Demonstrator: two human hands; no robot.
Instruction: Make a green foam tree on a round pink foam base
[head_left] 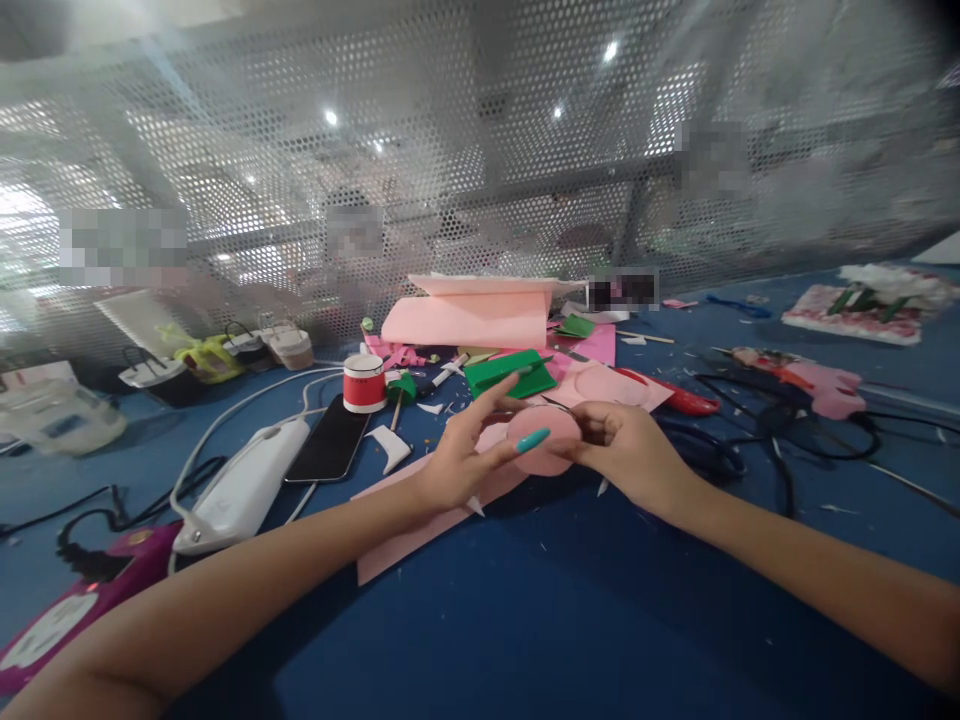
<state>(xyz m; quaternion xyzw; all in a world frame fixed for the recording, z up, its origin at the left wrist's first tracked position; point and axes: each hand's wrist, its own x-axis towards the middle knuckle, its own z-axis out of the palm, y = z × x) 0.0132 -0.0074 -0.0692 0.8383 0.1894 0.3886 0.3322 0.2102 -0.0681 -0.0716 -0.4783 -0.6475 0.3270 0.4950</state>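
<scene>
A round piece of pink paper (546, 452) is held up between my two hands, over the blue table. My left hand (474, 445) pinches its left side, with the teal-nailed thumb lying across the front. At its right edge the fingers of my right hand (626, 445) are closed on it. A thin dark edge shows behind the top of the circle; I cannot make out what it belongs to. Beneath my hands lies a larger sheet of pink paper (409, 540). Just beyond them is a folded green sheet (506, 374).
To the left are a black phone (328, 440), a white power strip (244, 480), a red-and-white roll (365, 385) and a purple device (105, 590). A pink paper roll (465, 320) lies at the back. Red scissors handles (682, 398), cables and a pink glue gun (825, 388) are on the right.
</scene>
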